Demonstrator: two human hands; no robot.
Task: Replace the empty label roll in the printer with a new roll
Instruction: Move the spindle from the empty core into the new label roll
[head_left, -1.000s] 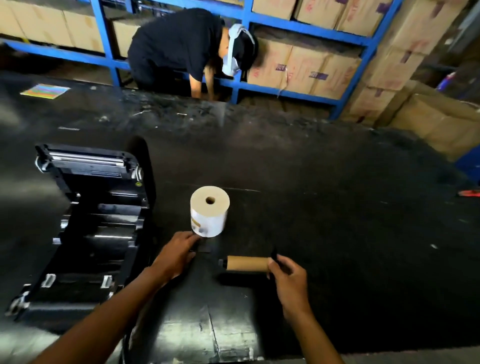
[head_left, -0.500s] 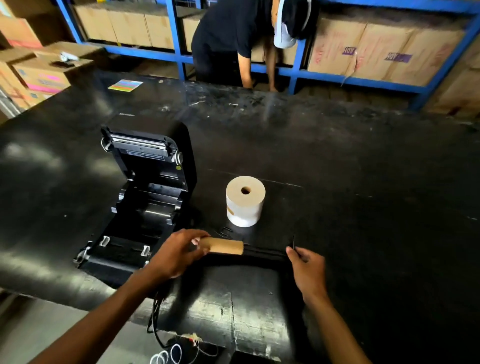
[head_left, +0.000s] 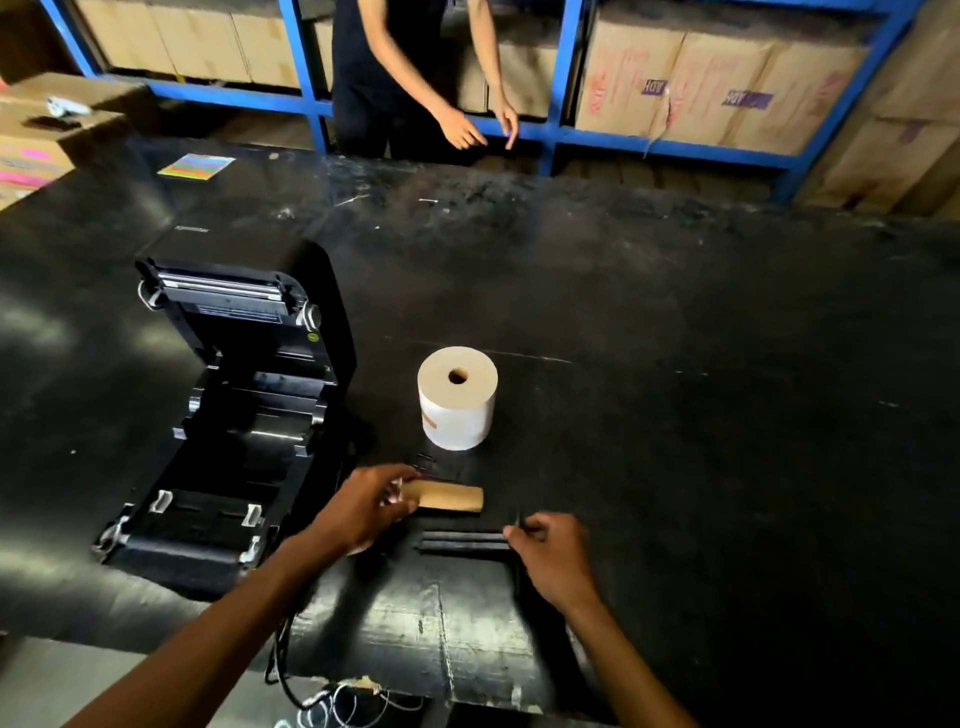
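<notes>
The black label printer (head_left: 234, 415) sits on the left of the black table (head_left: 675, 415) with its lid swung up and its roll bay bare. A full white label roll (head_left: 457, 400) stands on end to its right. Just below it, my left hand (head_left: 363, 512) grips the left end of the empty brown cardboard core (head_left: 452, 497). The black spindle (head_left: 462, 541) has come out of the core and lies level near the table, with my right hand (head_left: 550, 556) pinching its right end.
A person in black stands across the table by blue shelving (head_left: 675, 145) full of cardboard boxes. A coloured card (head_left: 195, 166) lies at the far left. Cables (head_left: 337, 696) hang off the near edge below the printer. Boxes (head_left: 36, 145) are stacked at the left.
My left hand took hold of the cardboard core and my right hand drew the black spindle out of it to the right. The person opposite straightened up.
</notes>
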